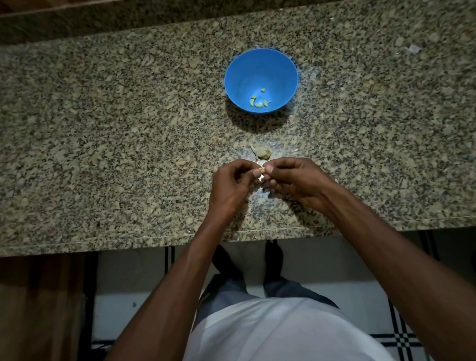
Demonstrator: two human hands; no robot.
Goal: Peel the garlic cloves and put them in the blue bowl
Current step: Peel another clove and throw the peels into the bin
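Just above the near edge of the speckled granite surface (82,143), both hands met, fingertips almost touching. Left hand (233,185) had its fingers curled in, thumb and forefinger pinching one side of a small pale garlic clove (262,170). Right hand (292,179) closed on the other side of that same clove, thumb pressed against it, remaining fingers bent underneath. Very little of the clove showed between the fingertips, and whether its skin was off could not be told. Just beyond the hands, a small clump of unpeeled garlic (261,152) lay on the surface, close to the knuckles but apart from them. Farther out, straight ahead of the hands, sat the blue bowl (278,63), upright, with a few peeled cloves (259,101) gathered at its bottom.
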